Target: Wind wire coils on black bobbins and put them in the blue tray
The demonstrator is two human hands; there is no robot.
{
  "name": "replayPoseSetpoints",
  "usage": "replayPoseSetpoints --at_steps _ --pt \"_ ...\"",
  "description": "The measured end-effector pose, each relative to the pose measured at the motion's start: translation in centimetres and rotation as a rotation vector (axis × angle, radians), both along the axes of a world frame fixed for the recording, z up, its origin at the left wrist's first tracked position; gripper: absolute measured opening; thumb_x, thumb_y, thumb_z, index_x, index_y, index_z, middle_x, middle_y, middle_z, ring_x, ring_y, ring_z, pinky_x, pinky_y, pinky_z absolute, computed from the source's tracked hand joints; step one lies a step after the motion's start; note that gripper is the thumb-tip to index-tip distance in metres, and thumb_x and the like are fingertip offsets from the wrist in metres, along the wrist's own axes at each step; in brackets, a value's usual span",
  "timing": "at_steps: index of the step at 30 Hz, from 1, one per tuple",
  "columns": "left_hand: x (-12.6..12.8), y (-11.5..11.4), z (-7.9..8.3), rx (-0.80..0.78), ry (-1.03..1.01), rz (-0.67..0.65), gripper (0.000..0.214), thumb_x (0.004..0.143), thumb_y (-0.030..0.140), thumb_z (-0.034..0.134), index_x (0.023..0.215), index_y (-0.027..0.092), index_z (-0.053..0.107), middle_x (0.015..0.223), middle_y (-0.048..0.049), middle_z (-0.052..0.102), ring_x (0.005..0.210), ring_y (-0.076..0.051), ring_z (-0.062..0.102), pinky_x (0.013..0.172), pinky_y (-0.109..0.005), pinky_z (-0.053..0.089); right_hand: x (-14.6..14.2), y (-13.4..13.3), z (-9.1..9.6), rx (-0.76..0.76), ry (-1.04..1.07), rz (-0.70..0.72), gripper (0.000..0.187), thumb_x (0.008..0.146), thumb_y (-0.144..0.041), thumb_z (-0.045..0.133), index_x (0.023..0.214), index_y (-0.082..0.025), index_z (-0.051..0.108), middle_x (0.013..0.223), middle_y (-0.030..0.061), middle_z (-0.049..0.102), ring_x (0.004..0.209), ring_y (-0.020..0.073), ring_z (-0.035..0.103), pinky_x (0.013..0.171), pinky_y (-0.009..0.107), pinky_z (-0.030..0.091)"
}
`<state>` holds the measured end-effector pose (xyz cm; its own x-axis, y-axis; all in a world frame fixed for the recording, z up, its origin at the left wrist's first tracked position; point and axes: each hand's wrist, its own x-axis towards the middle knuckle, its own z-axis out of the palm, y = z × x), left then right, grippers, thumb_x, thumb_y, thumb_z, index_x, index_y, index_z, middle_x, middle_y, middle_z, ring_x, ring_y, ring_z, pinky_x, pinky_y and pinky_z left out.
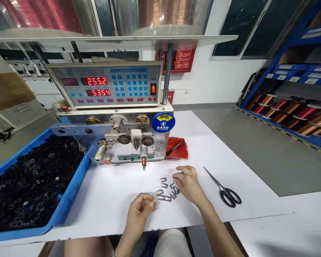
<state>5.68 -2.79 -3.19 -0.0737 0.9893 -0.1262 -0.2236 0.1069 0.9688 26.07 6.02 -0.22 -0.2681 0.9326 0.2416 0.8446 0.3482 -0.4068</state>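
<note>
Grey small clips point(173, 195) at lower centre of the frame, seemingly in the picking step, just beside right hand point(188, 184) and near left hand point(139, 211), fingers half-curled, impossible to tell if grasping anything, next probably needing gentle pinch.

- Small frame-like pieces point(165, 198), grey to dark, slim and squared, with open middles, U- or C-like in outline; finer detail too small to read.
- Loose group on white tabletop point(117, 189), between left hand point(139, 211) and right hand point(188, 183).
- Upper pair point(164, 185): one just above the other, slightly apart from the rest.
- Lower left: several pieces along the group's bottom edge, close together.
- Right side: densest; pieces at mixed angles, some seeming to overlap, right beside right hand. Count unclear there.
</note>
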Motion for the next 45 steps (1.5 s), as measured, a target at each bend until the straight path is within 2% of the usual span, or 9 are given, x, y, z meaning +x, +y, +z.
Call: replayPoseSetpoints --at_steps 11,15,21,26,29,32,36,40,45 --pt "0.5 0.2 -0.1 -0.001 -0.071 0.040 0.027 0.068 0.041 0.074 0.076 0.016 0.066 0.063 -0.0010 0.065 0.062 -0.016 0.063 0.063 -0.028 0.050 -3.3 -0.8 1.2 -0.085 0.087 0.167 0.028 0.076 -0.011 0.054 0.098 -0.021 0.069 0.107 0.0078 0.067 0.111 0.0319 0.046 0.089 0.050 0.037" --pt "-0.2 2.8 2.9 -0.053 -0.212 0.162 0.038 0.060 0.044 0.079 0.081 0.015 0.065 0.070 -0.0015 0.066 0.060 -0.014 0.062 0.059 -0.027 0.049 -4.7 -1.1 2.9 -0.059 0.494 0.191 0.022 0.079 -0.024 0.055 0.096 -0.020 0.069 0.096 0.0086 0.068 0.093 0.0253 0.055 0.082 0.041 0.044" --pt "-1.7 7.9 10.4 -0.018 -0.313 0.092 0.038 0.061 0.048 0.076 0.073 0.015 0.061 0.061 0.0007 0.064 0.048 -0.010 0.056 0.051 -0.023 0.045 -10.5 -1.3 5.8 -0.584 1.324 0.087 0.040 0.069 -0.057 0.064 0.072 -0.016 0.062 0.065 0.0020 0.060 0.050 0.0110 0.050 0.044 0.022 0.036" --pt "-2.0 8.7 11.2 -0.037 -0.264 0.014 0.034 0.059 0.041 0.080 0.066 0.014 0.060 0.058 0.0017 0.063 0.042 -0.005 0.048 0.043 -0.016 0.037 -13.2 -2.3 7.1 -0.929 1.752 0.002 0.048 0.046 -0.051 0.081 0.068 -0.016 0.055 0.056 -0.0065 0.047 0.042 0.0023 0.033 0.038 0.014 0.023" --pt "-2.1 8.6 10.8 -0.041 -0.271 0.031 0.034 0.058 0.040 0.081 0.068 0.015 0.060 0.059 0.0016 0.064 0.053 -0.008 0.057 0.052 -0.018 0.046 -13.0 -3.6 6.2 -0.892 1.610 0.082 0.042 0.058 -0.053 0.073 0.062 -0.019 0.049 0.050 -0.0075 0.043 0.038 0.0039 0.031 0.037 0.017 0.022" --pt "-2.3 8.7 11.0 -0.092 -0.300 0.012 0.036 0.057 0.039 0.082 0.071 0.016 0.059 0.062 0.0009 0.065 0.057 -0.011 0.062 0.057 -0.022 0.052 -12.0 -4.6 3.7 -0.556 0.872 0.177 0.024 0.078 -0.034 0.058 0.060 -0.018 0.054 0.053 -0.0014 0.052 0.047 0.0115 0.048 0.047 0.022 0.037" --pt "-2.4 8.8 11.4 -0.124 -0.337 -0.036 0.034 0.057 0.035 0.083 0.070 0.015 0.059 0.062 -0.0013 0.066 0.051 -0.012 0.062 0.046 -0.021 0.051 -10.2 -4.2 1.0 -0.171 0.178 0.114 0.026 0.074 -0.007 0.052 0.052 -0.018 0.060 0.064 0.0054 0.062 0.076 0.0208 0.059 0.072 0.030 0.044" --pt "-2.4 8.9 11.4 -0.120 -0.365 -0.056 0.030 0.058 0.028 0.083 0.066 0.014 0.058 0.060 -0.0017 0.066 0.048 -0.010 0.060 0.045 -0.018 0.050 -8.9 -2.7 3.2 -0.105 0.288 0.109 0.020 0.080 -0.018 0.054 0.068 -0.021 0.070 0.069 0.0030 0.065 0.066 0.0163 0.060 0.066 0.026 0.046" --pt "-2.3 8.7 11.4 -0.114 -0.385 -0.066 0.026 0.060 0.026 0.082 0.064 0.013 0.060 0.056 -0.0004 0.063 0.047 -0.009 0.058 0.047 -0.018 0.050 -9.9 0.0 10.0 -0.052 1.022 0.093 0.030 0.081 -0.041 0.057 0.097 -0.017 0.065 0.080 0.0054 0.067 0.058 0.0156 0.061 0.046 0.024 0.047"
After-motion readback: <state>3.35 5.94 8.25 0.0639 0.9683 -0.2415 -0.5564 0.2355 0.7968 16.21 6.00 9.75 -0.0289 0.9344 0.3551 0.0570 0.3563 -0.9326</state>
